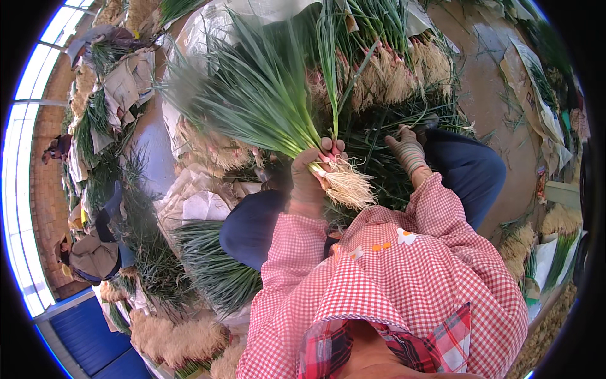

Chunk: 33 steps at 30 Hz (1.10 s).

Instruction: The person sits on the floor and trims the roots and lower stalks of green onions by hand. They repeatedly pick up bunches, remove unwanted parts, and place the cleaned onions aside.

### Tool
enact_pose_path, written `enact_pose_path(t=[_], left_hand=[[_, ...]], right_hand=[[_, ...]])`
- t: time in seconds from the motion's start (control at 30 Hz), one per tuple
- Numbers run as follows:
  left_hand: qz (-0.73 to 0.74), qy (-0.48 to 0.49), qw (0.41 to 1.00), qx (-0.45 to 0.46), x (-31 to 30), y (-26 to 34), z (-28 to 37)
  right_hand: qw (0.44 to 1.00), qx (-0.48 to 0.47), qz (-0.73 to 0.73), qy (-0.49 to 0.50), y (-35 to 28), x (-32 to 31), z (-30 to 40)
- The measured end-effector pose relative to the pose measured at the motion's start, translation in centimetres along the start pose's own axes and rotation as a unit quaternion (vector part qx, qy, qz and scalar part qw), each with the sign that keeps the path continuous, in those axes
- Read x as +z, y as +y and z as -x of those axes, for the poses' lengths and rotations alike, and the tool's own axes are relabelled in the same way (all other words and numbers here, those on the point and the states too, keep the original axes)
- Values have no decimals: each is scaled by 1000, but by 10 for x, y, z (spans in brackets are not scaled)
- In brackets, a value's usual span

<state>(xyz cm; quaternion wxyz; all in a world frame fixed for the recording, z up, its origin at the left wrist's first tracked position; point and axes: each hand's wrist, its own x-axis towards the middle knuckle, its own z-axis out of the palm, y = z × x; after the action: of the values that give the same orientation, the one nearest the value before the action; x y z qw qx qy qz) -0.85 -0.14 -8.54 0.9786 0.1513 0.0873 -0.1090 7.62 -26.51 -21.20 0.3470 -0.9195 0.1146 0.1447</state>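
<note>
A fan of green-leaved plants with pale pink stems and stringy roots, like green garlic or spring onions (pixel 279 113), is gripped near the roots by my gloved left hand (pixel 307 175). Its leaves spread up and to the left, and the roots hang over the finger side. My right hand (pixel 408 148), in a striped fingerless-looking glove, is apart from the bunch, fingers spread, over loose green leaves (pixel 378 166) by my right knee. Nothing shows in its grasp. Beyond both hands lie more rooted plants (pixel 383 76).
A pile of bunches (pixel 213 265) lies by my left knee, near crumpled sheeting (pixel 194 199). Rooted bundles (pixel 175 336) are at the lower left. Another person (pixel 97 256) bends at the far left. Wrapped bundles (pixel 558 256) and sheeting (pixel 535 99) lie at the right.
</note>
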Motion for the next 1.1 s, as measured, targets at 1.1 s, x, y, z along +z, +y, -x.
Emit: enact_pose_path(t=[1.1], left_hand=[[-84,27,996,28,7,-50,44]], right_hand=[[862,25,-427,-273,-122,20,2]])
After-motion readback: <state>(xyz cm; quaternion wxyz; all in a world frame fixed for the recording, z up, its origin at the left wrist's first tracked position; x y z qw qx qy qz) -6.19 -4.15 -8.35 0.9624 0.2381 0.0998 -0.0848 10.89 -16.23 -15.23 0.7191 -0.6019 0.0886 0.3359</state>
